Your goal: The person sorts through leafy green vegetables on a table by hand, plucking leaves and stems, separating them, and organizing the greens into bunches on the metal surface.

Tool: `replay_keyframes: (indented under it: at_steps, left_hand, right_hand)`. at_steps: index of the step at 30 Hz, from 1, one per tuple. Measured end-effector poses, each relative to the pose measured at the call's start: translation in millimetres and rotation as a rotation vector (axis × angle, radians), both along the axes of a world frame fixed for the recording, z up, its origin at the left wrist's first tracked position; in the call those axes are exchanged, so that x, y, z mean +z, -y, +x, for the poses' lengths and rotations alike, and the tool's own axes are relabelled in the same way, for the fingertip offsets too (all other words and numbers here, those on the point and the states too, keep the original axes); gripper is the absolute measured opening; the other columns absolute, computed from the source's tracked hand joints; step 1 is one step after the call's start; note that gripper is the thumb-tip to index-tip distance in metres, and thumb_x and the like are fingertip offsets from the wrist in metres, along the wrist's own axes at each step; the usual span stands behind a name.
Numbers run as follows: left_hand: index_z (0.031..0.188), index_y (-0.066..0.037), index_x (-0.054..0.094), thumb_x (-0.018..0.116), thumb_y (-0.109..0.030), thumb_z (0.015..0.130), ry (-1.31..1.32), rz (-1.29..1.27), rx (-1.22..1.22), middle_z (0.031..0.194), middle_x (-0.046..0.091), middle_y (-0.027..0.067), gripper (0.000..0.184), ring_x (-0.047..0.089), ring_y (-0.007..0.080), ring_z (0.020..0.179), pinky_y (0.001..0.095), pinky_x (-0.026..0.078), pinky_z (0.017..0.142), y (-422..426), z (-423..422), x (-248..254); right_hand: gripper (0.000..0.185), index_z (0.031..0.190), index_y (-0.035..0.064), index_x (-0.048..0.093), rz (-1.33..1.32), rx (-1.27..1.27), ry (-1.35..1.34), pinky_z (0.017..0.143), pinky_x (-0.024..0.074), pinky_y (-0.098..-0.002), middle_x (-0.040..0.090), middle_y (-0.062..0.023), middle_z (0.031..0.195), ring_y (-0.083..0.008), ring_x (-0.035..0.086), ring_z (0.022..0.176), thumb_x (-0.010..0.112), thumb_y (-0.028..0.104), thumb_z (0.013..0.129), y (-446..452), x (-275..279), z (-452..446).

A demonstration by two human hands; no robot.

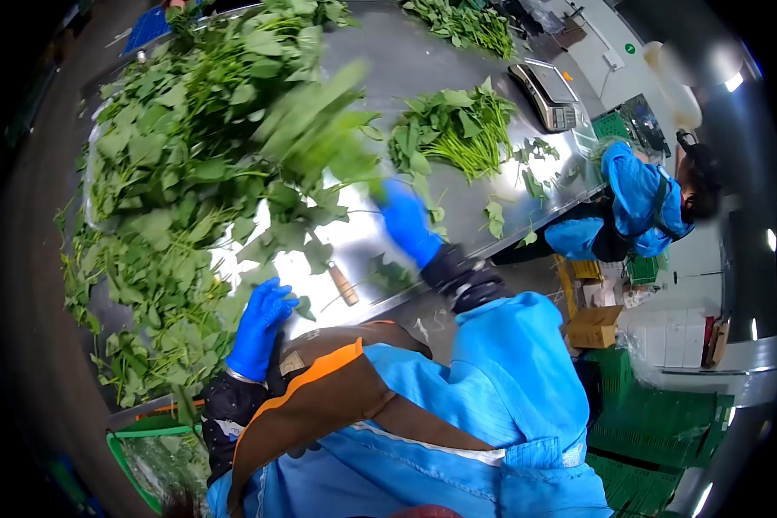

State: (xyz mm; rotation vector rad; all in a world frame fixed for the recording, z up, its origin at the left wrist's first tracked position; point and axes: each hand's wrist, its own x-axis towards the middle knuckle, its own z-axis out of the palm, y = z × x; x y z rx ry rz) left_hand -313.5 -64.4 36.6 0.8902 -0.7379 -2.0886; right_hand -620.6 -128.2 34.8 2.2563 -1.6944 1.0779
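My right hand, in a blue glove, is closed on the stem end of a bunch of leafy greens, which is blurred by motion above the metal table. My left hand, gloved in blue too, is held near the table's front edge with its fingers bent and nothing visible in them. Beside it, on the left, spreads a large heap of leafy greens. A wooden-handled tool lies between my hands, its other end under leaves. Right of the moving bunch, a sorted pile of greens lies with stems together.
A scale stands at the table's right side, near loose leaves. Another greens pile is at the back. A person in blue is at the right. A green-rimmed bag hangs at lower left; green crates are stacked lower right.
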Motion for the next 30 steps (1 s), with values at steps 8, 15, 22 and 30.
replay_keyframes:
  at_steps: [8,15,22,30]
  left_hand:
    - [0.114,0.002,0.044,0.048,-0.015,0.087,-0.047,0.12,-0.033,0.103,0.053,0.0114,0.033,0.052,0.0189,0.094,0.0295,0.042,0.086,2.9,-99.8,-27.9]
    - [0.111,0.001,0.047,0.049,-0.017,0.086,0.063,0.239,0.125,0.1,0.055,0.0107,0.031,0.054,0.0203,0.091,0.0293,0.042,0.085,-4.9,-122.6,-23.0]
    - [0.109,0.001,0.049,0.049,-0.013,0.086,0.115,0.318,0.138,0.096,0.056,0.0097,0.027,0.055,0.0178,0.088,0.0268,0.045,0.079,0.3,-138.9,-18.2]
    - [0.11,0.003,0.048,0.049,-0.012,0.086,0.133,0.045,0.113,0.102,0.055,0.0115,0.029,0.055,0.0184,0.095,0.0292,0.045,0.085,-7.9,-127.2,-43.4]
  right_hand:
    - [0.031,0.1,0.0049,0.054,0.089,-0.489,-0.133,0.053,0.0415,-0.0434,0.058,-0.0195,0.072,-0.0367,0.055,0.062,0.06,0.026,0.078,36.7,2.8,-221.4]
    - [0.022,0.093,0.0058,0.052,0.608,-0.598,-0.229,0.062,0.0448,-0.0479,0.06,-0.0205,0.081,-0.0384,0.058,0.071,0.05,0.02,0.077,65.0,-120.5,-290.8]
    - [0.024,0.093,0.005,0.053,0.643,-0.81,-0.16,0.068,0.0446,-0.0479,0.059,-0.0229,0.088,-0.0401,0.057,0.081,0.049,0.022,0.077,129.3,-120.7,-370.7]
    - [0.074,0.12,-0.0028,0.043,0.577,-0.294,0.085,0.086,0.0404,-0.04,0.051,-0.0236,0.113,-0.0361,0.049,0.103,0.074,0.032,0.062,94.7,-117.2,-396.9]
